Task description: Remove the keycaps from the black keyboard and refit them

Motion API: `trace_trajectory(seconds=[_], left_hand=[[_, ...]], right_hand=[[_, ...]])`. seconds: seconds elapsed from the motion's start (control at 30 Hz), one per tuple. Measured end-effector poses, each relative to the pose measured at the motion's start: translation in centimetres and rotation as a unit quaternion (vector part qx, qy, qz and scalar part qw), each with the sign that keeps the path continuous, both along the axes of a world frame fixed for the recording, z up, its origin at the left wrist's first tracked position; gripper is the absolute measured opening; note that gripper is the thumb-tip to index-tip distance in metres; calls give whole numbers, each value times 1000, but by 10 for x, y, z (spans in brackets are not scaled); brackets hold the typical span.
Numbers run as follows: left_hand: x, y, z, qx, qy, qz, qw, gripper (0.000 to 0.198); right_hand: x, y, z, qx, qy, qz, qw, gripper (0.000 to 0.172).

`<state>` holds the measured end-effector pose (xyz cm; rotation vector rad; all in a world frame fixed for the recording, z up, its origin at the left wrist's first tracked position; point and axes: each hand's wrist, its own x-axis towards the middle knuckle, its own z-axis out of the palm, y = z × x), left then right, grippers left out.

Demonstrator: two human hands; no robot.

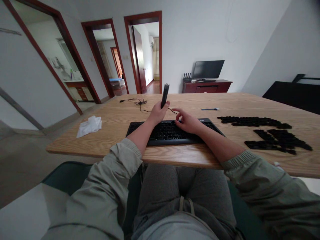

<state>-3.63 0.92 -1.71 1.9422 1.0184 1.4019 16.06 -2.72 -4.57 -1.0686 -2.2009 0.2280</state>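
- Your left hand [157,113] wraps around the lower end of a slim black tool [165,95], gripping it in the closed fingers.
- The tool's long axis stands nearly upright, leaning slightly to your right, above the far edge of the black keyboard [170,141].
- Your right hand [187,121] is loosely curled, its fingertips [177,122] on the keys; it is the nearer hand to the keyboard.
- Loose black keycaps [252,121] lie in clusters on the wood-grain table [175,160], well right of both hands.

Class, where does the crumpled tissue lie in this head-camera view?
In the head view, the crumpled white tissue lies on the wooden table, left of the black keyboard.
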Motion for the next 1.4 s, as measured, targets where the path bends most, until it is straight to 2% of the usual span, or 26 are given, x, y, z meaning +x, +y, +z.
trace_trajectory(seconds=[0.07, 0.1, 0.2, 0.27, 0.5, 0.63, 0.7, 0.8, 0.87, 0.97, 1.03, 1.13, 1.2, 1.27, 1.33, 1.4], left_hand=[[-6, 7, 3, -6, -76, 36, 996, 42], [-9, 10, 4, -8, -110, 50, 993, 42], [-15, 16, 6, -14, -169, 65, 983, 39], [-16, 17, 7, -15, -172, 66, 983, 38], [-13, 14, 4, 6, -152, 64, 986, 37], [-13, 14, 4, 4, -149, 68, 986, 37], [-14, 13, 5, 5, -144, 69, 987, 37], [-14, 13, 6, 6, -132, 69, 989, 37], [-14, 13, 6, 6, -123, 67, 990, 37], [-14, 14, 7, 14, -120, 59, 991, 35], [-15, 14, 7, 20, -117, 53, 991, 35], [-15, 13, 7, 23, -109, 51, 992, 35], [-16, 12, 7, 23, -106, 57, 993, 35], [-16, 11, 8, 19, -104, 65, 992, 35], [-16, 10, 8, 16, -99, 69, 993, 37], [-17, 10, 8, 15, -96, 70, 993, 38]], right_hand=[[-1, -2, 0, 14, 20, -9, 1000, 70], [-1, -3, 1, 19, 6, -13, 1000, 65], [-5, -4, 2, 14, -90, -27, 995, 38], [-9, -5, 5, 5, -129, -36, 991, 29], [-20, -6, 25, -21, -182, -56, 981, 23], [-7, -6, 35, 37, -205, -99, 973, 26], [15, -3, 43, 73, -210, -131, 966, 28], [73, 3, 62, 68, -218, -197, 953, 27], [127, 5, 77, 25, -223, -269, 937, 23], [216, -3, 92, -79, -202, -383, 898, 18], [273, -14, 94, -111, -167, -434, 878, 13], [341, -30, 86, -169, -160, -483, 844, 11], [371, -36, 76, -209, -157, -511, 819, 18], [388, -38, 65, -213, -157, -513, 817, 21], [391, -36, 57, -202, -168, -496, 828, 20], [385, -34, 53, -211, -181, -491, 825, 18]])
